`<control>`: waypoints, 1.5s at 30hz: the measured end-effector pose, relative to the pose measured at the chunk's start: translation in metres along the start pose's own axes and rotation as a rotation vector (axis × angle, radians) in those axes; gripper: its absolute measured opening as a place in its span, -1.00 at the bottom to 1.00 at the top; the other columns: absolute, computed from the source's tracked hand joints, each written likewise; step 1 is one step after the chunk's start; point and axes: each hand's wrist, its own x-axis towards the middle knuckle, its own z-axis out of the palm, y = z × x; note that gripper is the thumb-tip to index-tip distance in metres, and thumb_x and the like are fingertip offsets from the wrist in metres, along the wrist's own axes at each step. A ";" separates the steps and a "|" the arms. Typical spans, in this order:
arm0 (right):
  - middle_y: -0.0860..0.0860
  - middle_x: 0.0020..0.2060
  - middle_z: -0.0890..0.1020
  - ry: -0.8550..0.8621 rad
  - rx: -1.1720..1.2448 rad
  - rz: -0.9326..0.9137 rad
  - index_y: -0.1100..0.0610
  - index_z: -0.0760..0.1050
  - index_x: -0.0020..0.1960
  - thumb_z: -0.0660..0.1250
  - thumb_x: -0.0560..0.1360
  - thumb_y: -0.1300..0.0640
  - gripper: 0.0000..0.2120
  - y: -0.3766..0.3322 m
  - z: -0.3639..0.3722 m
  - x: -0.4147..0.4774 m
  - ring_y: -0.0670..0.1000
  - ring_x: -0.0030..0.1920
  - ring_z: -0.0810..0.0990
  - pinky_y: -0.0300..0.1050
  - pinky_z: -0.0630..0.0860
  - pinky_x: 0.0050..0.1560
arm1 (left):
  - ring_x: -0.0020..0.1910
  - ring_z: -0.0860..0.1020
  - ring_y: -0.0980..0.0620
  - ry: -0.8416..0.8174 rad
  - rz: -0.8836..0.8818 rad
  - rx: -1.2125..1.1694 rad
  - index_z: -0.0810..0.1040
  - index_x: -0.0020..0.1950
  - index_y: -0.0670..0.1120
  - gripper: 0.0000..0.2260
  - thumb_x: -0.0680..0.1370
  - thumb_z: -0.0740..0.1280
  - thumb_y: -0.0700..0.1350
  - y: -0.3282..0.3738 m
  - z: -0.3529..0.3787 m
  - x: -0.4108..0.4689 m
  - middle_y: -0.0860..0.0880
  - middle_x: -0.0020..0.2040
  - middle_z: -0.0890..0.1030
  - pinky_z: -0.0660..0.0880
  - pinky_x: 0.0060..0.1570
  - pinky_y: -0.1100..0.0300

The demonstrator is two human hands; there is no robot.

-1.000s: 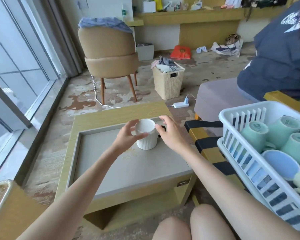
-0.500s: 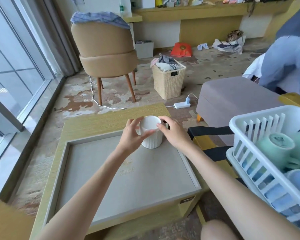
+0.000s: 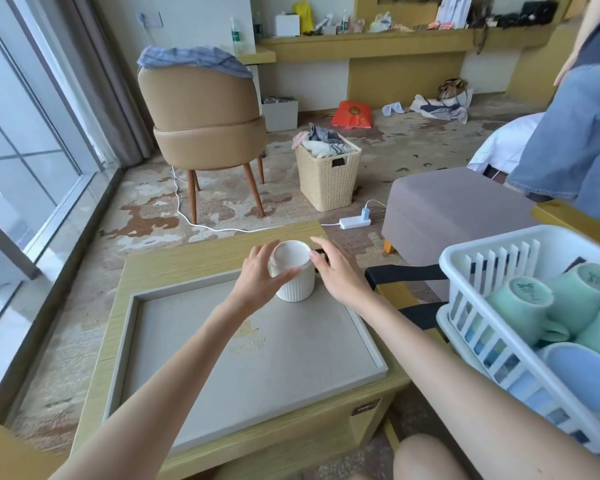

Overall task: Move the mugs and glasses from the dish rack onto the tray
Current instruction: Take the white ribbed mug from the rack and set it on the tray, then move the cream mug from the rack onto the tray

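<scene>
A white ribbed mug point(image 3: 297, 287) stands upside down in the far right corner of the grey tray point(image 3: 257, 375). My left hand point(image 3: 257, 278) grips its left side, thumb and fingers curled round the base. On the mug's right side rests my right hand point(image 3: 340, 275), thumb at the rim and fingers lying loosely straight past it. At the right edge, the white dish rack point(image 3: 482, 327) holds several pale green mugs point(image 3: 520, 303) and a light blue one point(image 3: 582, 375), lying on their sides.
The tray lies on a low wooden table point(image 3: 194, 258). A grey ottoman point(image 3: 447, 199) stands beyond the rack, with a wicker basket point(image 3: 326, 174) and a tan chair point(image 3: 205, 109) farther back. Another person in jeans point(image 3: 568, 133) stands at the far right.
Both hands have stayed on the white mug at the tray's far right corner. The view has lifted and swung left, and the person at the right has stepped back.
</scene>
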 end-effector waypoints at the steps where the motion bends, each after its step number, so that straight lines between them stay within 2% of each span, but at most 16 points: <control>1: -0.02 0.45 0.38 0.027 0.004 -0.007 0.04 0.31 0.46 0.13 0.64 -0.01 -0.60 -0.005 -0.009 -0.006 0.01 0.45 0.32 -0.06 0.29 0.35 | 0.37 0.36 -0.11 0.016 0.018 0.023 0.35 0.47 -0.09 -0.41 0.50 0.44 0.04 0.008 -0.005 -0.004 -0.11 0.37 0.39 0.27 0.39 0.03; 5: -0.03 0.34 0.47 0.140 -0.011 -0.040 0.05 0.41 0.35 0.21 0.61 0.08 -0.68 -0.026 -0.058 -0.040 -0.01 0.33 0.44 -0.10 0.38 0.21 | 0.33 0.41 -0.12 0.088 0.115 -0.014 0.50 0.34 -0.09 -0.61 0.53 0.41 -0.04 0.052 -0.024 -0.027 -0.07 0.32 0.46 0.32 0.35 -0.02; 10: -0.02 0.18 0.56 0.299 -0.011 -0.044 0.09 0.52 0.21 0.27 0.57 0.17 -0.78 -0.040 -0.131 -0.117 -0.06 0.17 0.55 -0.10 0.46 0.15 | 0.24 0.49 -0.05 0.037 0.283 -0.069 0.60 0.19 -0.10 -0.79 0.56 0.36 -0.12 0.119 -0.016 -0.069 -0.03 0.23 0.53 0.43 0.26 -0.05; 16: -0.03 0.12 0.60 0.307 -0.106 0.068 0.09 0.58 0.11 0.27 0.57 0.15 -0.83 -0.016 -0.202 -0.216 -0.06 0.09 0.59 0.01 0.51 0.18 | 0.15 0.52 0.09 -0.132 0.544 -0.113 0.63 0.15 -0.09 -0.82 0.58 0.34 -0.13 0.200 0.039 -0.127 0.00 0.16 0.58 0.47 0.16 0.18; 20: -0.04 0.12 0.60 0.304 -0.230 0.175 0.03 0.55 0.08 0.32 0.55 0.13 -0.87 0.013 -0.236 -0.276 -0.01 0.11 0.59 0.06 0.50 0.18 | 0.18 0.52 0.01 -0.242 0.650 -0.073 0.63 0.14 -0.08 -0.83 0.57 0.36 -0.11 0.235 0.089 -0.163 -0.02 0.17 0.58 0.42 0.22 0.10; 22: -0.02 0.15 0.57 0.327 -0.328 0.267 0.03 0.52 0.13 0.35 0.52 0.08 -0.81 0.025 -0.248 -0.301 0.05 0.16 0.58 0.07 0.48 0.19 | 0.21 0.50 -0.03 -0.278 0.683 -0.033 0.61 0.16 -0.06 -0.81 0.58 0.35 -0.07 0.242 0.111 -0.177 -0.02 0.20 0.57 0.40 0.25 0.05; 24: 0.00 0.19 0.52 0.349 -0.412 0.349 0.05 0.48 0.21 0.38 0.49 0.01 -0.68 0.034 -0.257 -0.322 0.08 0.22 0.52 0.03 0.45 0.14 | 0.22 0.47 -0.02 -0.295 0.685 0.022 0.60 0.18 -0.02 -0.79 0.58 0.34 -0.01 0.245 0.128 -0.188 0.02 0.22 0.56 0.40 0.24 0.02; 27: -0.05 0.26 0.45 0.364 -0.400 0.420 0.02 0.37 0.29 0.40 0.44 -0.15 -0.49 0.039 -0.261 -0.346 0.04 0.28 0.45 -0.04 0.38 -0.03 | 0.22 0.44 -0.01 -0.297 0.679 0.118 0.60 0.18 0.00 -0.75 0.56 0.33 0.07 0.244 0.146 -0.197 0.05 0.22 0.55 0.41 0.22 0.00; 31: -0.03 0.33 0.36 0.304 -0.387 0.502 -0.04 0.22 0.37 0.42 0.32 -0.33 -0.24 0.040 -0.255 -0.360 0.06 0.29 0.41 -0.06 0.33 -0.06 | 0.23 0.42 0.03 -0.266 0.672 0.125 0.62 0.15 0.03 -0.74 0.56 0.32 0.13 0.239 0.155 -0.198 0.08 0.20 0.55 0.44 0.18 0.07; 33: 0.03 0.32 0.35 0.273 -0.417 0.524 -0.03 0.14 0.39 0.45 0.29 -0.33 -0.15 0.040 -0.246 -0.360 0.12 0.25 0.45 -0.04 0.39 -0.08 | 0.22 0.42 0.05 -0.257 0.673 0.118 0.63 0.13 0.04 -0.74 0.56 0.32 0.14 0.236 0.157 -0.198 0.09 0.18 0.55 0.45 0.15 0.10; 36: 0.08 0.24 0.42 0.352 -0.431 0.499 -0.02 0.17 0.35 0.49 0.29 -0.25 -0.20 0.041 -0.236 -0.359 0.15 0.16 0.49 -0.02 0.48 -0.14 | 0.23 0.40 0.08 -0.260 0.661 0.103 0.62 0.14 0.04 -0.73 0.56 0.31 0.15 0.232 0.159 -0.197 0.11 0.18 0.54 0.44 0.14 0.15; 38: 0.07 0.19 0.47 0.422 -0.432 0.457 -0.01 0.23 0.30 0.49 0.28 -0.22 -0.27 0.042 -0.235 -0.358 0.15 0.12 0.51 -0.04 0.46 -0.21 | 0.24 0.38 0.07 -0.280 0.651 0.098 0.61 0.16 0.04 -0.73 0.57 0.31 0.15 0.231 0.160 -0.197 0.09 0.20 0.53 0.42 0.17 0.15; 40: 0.04 0.16 0.50 0.483 -0.402 0.431 -0.01 0.29 0.24 0.48 0.26 -0.22 -0.32 0.042 -0.239 -0.357 0.13 0.10 0.53 -0.05 0.46 -0.20 | 0.26 0.36 0.07 -0.303 0.654 0.109 0.58 0.21 0.03 -0.71 0.58 0.29 0.14 0.231 0.159 -0.197 0.08 0.23 0.51 0.39 0.22 0.14; 45: -0.02 0.08 0.51 0.639 -0.319 0.466 0.03 0.35 0.16 0.43 0.24 -0.28 -0.37 0.042 -0.249 -0.352 0.09 0.02 0.53 -0.01 0.47 -0.14 | 0.34 0.35 0.07 -0.339 0.640 -0.013 0.36 0.43 0.03 -0.52 0.56 0.31 0.16 0.238 0.150 -0.199 0.05 0.35 0.41 0.35 0.27 0.20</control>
